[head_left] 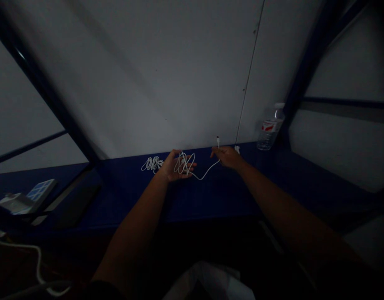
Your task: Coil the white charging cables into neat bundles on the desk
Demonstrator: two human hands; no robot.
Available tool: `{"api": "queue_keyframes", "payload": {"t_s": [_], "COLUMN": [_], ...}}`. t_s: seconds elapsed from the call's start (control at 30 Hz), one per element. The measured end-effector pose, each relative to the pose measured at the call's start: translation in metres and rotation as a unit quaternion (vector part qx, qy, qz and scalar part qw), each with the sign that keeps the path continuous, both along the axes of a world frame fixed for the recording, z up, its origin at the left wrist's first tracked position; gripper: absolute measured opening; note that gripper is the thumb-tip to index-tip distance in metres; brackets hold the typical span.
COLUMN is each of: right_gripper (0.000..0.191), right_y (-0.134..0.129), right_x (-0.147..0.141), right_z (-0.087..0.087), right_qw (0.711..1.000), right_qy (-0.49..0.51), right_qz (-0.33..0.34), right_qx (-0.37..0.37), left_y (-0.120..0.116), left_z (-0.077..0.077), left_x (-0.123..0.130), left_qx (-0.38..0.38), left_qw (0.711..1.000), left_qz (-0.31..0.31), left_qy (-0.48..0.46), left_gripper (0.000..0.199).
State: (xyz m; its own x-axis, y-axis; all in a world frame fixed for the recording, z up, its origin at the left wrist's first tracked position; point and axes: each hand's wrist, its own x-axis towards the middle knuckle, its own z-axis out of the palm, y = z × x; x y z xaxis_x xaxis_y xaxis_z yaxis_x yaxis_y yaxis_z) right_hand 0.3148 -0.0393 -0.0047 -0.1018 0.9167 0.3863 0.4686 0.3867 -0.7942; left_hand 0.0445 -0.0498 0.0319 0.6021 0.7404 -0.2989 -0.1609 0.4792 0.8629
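A loosely looped white USB cable [200, 178] stretches between my two hands, over the blue shelf. My left hand [172, 167] is turned palm up, with the tangled loops lying across its palm and fingers. Its thumb is bent over toward the loops. In my right hand [230, 157], the fingers pinch the cable just below its plug [218, 141], which points upward. From there the cable sags in a curve back to the left hand. Another bundle of white cable [152, 163] rests on the shelf, left of my left hand. Something small and white [237, 148] shows just behind my right hand.
The blue shelf [185, 208] runs along a pale wall panel [167, 83]. A clear plastic bottle [269, 129] with a red and white label stands at the right back. To the left lie a dark flat object [78, 206] and a blue and white box [42, 189].
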Motion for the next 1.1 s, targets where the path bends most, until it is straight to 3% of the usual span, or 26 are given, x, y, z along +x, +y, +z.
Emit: {"api": "queue_keyframes", "payload": {"t_s": [0.1,0.2,0.3,0.4,0.53,0.67,0.73,0.9,1.0,1.1], "right_gripper": [0.061,0.057,0.057,0.053,0.046,0.038,0.035,0.037,0.040,0.041], "right_y": [0.000,-0.002,-0.006,-0.012,-0.015,-0.011,-0.010,-0.022,-0.032,-0.034], "right_x": [0.004,0.000,-0.010,-0.019,-0.022,-0.015,-0.012,-0.022,-0.038,-0.049], "right_z": [0.003,0.003,0.003,0.004,0.005,0.005,0.004,0.007,0.009,0.006], "right_qw": [0.994,0.996,0.997,0.978,0.934,0.902,0.897,0.902,0.909,0.913], "right_qy": [-0.056,-0.042,0.074,0.188,0.307,0.378,0.386,0.307,0.122,-0.032], "right_qz": [-0.052,-0.034,0.004,0.089,0.178,0.209,0.215,0.302,0.397,0.401], "right_qx": [0.083,0.078,0.010,-0.025,-0.039,-0.017,-0.006,-0.013,-0.044,-0.061], "left_y": [-0.002,-0.005,-0.006,-0.007,-0.008,-0.011,-0.011,-0.003,0.002,0.002], "left_z": [-0.009,-0.019,-0.026,-0.026,-0.022,-0.021,-0.022,-0.028,-0.033,-0.040], "left_x": [0.007,0.017,0.024,0.024,0.021,0.020,0.022,0.029,0.032,0.034], "left_qx": [0.047,0.101,0.111,0.097,0.086,0.118,0.145,0.101,0.068,0.100], "left_qw": [0.995,0.984,0.984,0.989,0.986,0.975,0.975,0.992,0.995,0.991], "left_qz": [0.004,0.000,0.000,-0.018,-0.063,-0.130,-0.120,0.000,-0.050,-0.069], "left_qy": [0.084,0.149,0.139,0.112,0.126,0.137,0.123,0.073,0.044,0.056], "left_gripper": [0.058,0.064,0.054,0.039,0.046,0.052,0.054,0.045,0.063,0.067]}}
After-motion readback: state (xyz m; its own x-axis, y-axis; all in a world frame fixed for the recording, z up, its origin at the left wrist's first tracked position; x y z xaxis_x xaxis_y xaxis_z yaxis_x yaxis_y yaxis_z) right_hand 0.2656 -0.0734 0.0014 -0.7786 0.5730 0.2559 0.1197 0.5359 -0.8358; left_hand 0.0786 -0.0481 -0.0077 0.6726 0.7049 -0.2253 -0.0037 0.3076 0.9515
